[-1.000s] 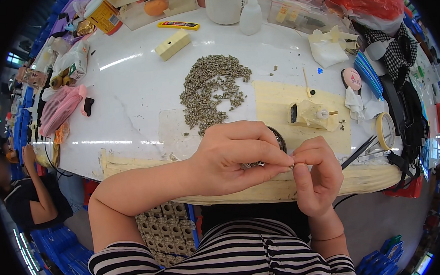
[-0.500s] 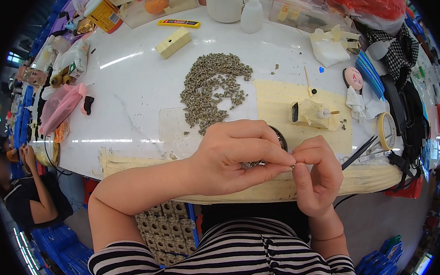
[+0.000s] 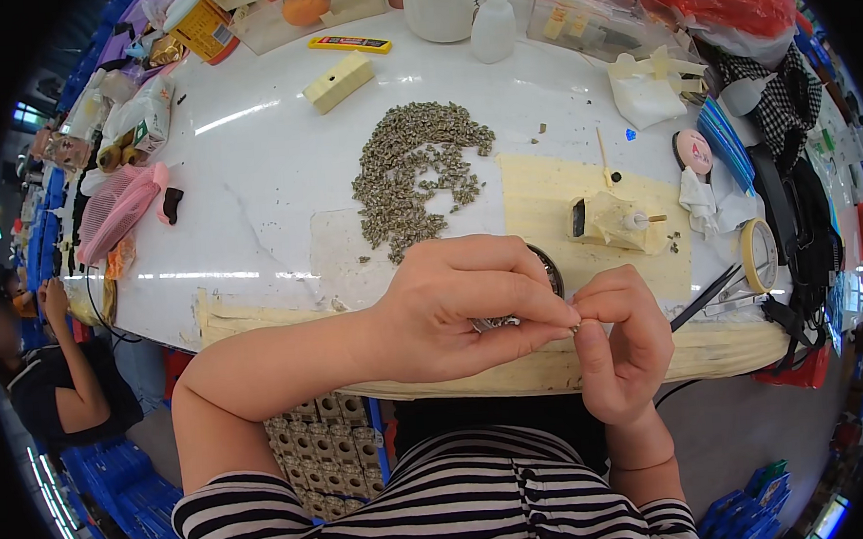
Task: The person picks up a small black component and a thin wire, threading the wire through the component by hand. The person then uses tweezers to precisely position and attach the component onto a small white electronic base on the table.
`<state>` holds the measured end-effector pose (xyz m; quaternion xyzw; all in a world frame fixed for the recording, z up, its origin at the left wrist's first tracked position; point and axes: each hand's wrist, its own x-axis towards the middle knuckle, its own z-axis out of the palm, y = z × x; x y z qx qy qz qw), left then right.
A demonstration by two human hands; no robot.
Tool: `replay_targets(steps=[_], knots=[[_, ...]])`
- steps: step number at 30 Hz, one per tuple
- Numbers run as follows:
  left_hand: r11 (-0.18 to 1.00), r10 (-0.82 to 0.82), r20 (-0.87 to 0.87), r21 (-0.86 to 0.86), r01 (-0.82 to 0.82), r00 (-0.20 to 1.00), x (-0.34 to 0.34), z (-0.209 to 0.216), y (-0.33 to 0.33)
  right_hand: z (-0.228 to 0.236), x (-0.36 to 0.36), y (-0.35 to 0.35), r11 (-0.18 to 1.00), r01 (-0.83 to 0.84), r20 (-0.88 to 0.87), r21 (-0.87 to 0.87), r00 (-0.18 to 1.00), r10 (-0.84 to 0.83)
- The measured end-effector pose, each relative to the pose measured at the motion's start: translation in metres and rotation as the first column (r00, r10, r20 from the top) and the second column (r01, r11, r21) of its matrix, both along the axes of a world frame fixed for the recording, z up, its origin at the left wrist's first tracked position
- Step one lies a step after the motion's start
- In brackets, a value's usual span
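Observation:
Close to the table's near edge, my left hand (image 3: 472,306) and my right hand (image 3: 618,333) meet fingertip to fingertip. Both pinch one tiny metal part (image 3: 575,328), which the fingers mostly cover. Behind my left hand a round dark-rimmed dish (image 3: 551,271) shows only in part, with small shiny pieces seen under my fingers. Beyond the hands a heap of small metal parts (image 3: 403,188) spreads over the white tabletop. Right of the heap, a tape-wrapped block with a white-collared pin (image 3: 624,223) sits on a taped, yellowish sheet (image 3: 535,191).
A pale yellow block (image 3: 339,82) and a yellow cutter knife (image 3: 349,44) lie behind the heap. A white squeeze bottle (image 3: 493,27) stands at the back. Tweezers (image 3: 708,297) and a tape roll (image 3: 759,256) lie on the right. Far left, another person (image 3: 67,386) sits.
Almost nothing differs. My hands keep the same pinch in the same place; the tiny part between the fingertips looks slightly turned.

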<state>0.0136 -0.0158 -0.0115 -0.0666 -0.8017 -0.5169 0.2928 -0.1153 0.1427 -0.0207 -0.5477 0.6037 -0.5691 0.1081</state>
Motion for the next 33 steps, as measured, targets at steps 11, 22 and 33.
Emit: replay_targets(steps=[11,22,33], knots=[[1.0,0.019,0.012,-0.015,-0.018,1.0,-0.0002,0.0004,-0.0002,0.0007,0.0,-0.0005,1.0,0.011,-0.004,-0.01,1.0,-0.011],[1.0,0.02,0.013,0.0,-0.02,1.0,-0.0003,-0.0001,0.0005,0.0013,0.0007,0.0006,1.0,0.012,0.015,-0.019,1.0,-0.012],[1.0,0.014,0.007,0.001,-0.014,1.0,0.0002,-0.0002,0.0007,0.0002,0.0004,-0.0004,1.0,0.013,-0.001,-0.016,1.0,-0.013]])
